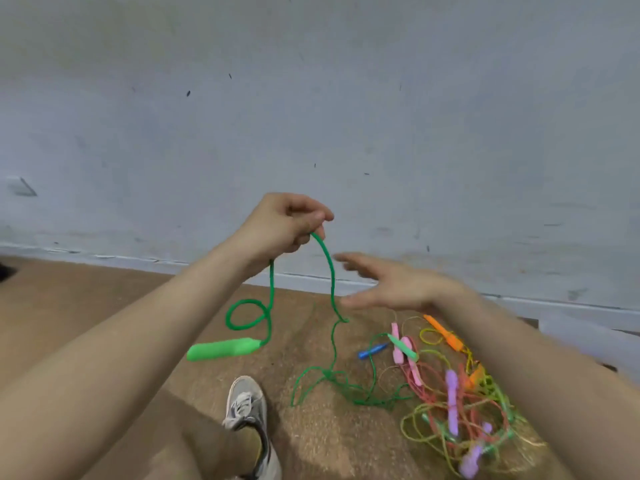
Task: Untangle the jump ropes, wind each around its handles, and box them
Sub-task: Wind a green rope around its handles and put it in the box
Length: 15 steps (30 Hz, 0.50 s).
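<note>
My left hand (289,223) is raised in front of the wall and pinches the green jump rope (330,271) near its top bend. From that hand one strand drops into a loop and ends at a green handle (223,348) hanging low on the left. The other strand falls to a knot near the floor and runs into the tangled pile of ropes (457,403) on the right. My right hand (394,285) is blurred, fingers spread, just right of the hanging strand and holding nothing.
The pile holds pink, purple, orange, blue and yellow handles and cords on the brown floor (86,306). A grey sneaker (247,403) and a leg sit at the bottom centre. A pale wall (346,116) with a baseboard stands straight ahead. A pale sheet edge (585,337) lies at the right.
</note>
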### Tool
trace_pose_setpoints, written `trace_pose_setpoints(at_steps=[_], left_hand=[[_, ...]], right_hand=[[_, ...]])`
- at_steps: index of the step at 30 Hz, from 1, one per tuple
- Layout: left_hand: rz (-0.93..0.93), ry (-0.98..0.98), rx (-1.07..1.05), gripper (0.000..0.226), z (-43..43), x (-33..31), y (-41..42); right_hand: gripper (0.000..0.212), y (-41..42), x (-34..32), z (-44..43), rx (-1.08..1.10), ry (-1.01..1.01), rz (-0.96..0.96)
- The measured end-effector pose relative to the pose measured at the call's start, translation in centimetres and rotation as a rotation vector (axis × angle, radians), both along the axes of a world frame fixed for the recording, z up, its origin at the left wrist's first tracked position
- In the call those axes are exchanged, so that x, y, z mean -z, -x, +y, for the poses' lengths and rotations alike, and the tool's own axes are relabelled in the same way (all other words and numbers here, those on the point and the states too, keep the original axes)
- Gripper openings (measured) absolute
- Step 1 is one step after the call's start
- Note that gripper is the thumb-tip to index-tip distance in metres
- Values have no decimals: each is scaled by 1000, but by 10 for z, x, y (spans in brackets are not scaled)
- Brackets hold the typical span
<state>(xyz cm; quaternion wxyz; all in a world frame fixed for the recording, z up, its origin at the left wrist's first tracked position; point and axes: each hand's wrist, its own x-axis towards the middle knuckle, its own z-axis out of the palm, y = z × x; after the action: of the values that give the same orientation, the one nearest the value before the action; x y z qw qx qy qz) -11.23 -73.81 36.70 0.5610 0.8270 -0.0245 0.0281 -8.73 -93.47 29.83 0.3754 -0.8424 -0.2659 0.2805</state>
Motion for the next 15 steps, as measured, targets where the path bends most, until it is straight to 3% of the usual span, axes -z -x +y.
trace_pose_setpoints(at_steps=[1, 2, 4, 5, 6, 8, 10, 11, 12, 15], left_hand=[[-63, 115, -23, 16, 1, -2, -4], [-132, 201, -68, 17, 7, -7, -8], [-275, 238, -208, 18, 28, -12, -19], [-330, 175, -291, 19, 43, -13, -25], [-359, 49, -367, 21, 58, -10, -32], [-263, -402, -402, 26, 80, 5, -42], [-58, -892, -326, 30, 88, 34, -49], [21, -1031, -265, 31, 88, 47, -50], [82, -1098, -196, 32, 86, 56, -52], [157, -1170, -90, 33, 85, 58, -57]], right_hand=[[46, 5, 9, 22, -103, -71, 185], [28, 5, 23, 37, -202, -50, 234], [2, -10, 46, 45, -280, 68, 163], [9, -20, 50, 41, -255, 123, 85], [13, -32, 50, 35, -201, 183, 5], [21, -49, 37, 26, -78, 177, -67], [25, -55, 9, 26, 82, -67, -6], [23, -57, -5, 28, 129, -179, 15], [20, -59, -16, 29, 146, -233, 11], [11, -60, -35, 30, 162, -139, -191]])
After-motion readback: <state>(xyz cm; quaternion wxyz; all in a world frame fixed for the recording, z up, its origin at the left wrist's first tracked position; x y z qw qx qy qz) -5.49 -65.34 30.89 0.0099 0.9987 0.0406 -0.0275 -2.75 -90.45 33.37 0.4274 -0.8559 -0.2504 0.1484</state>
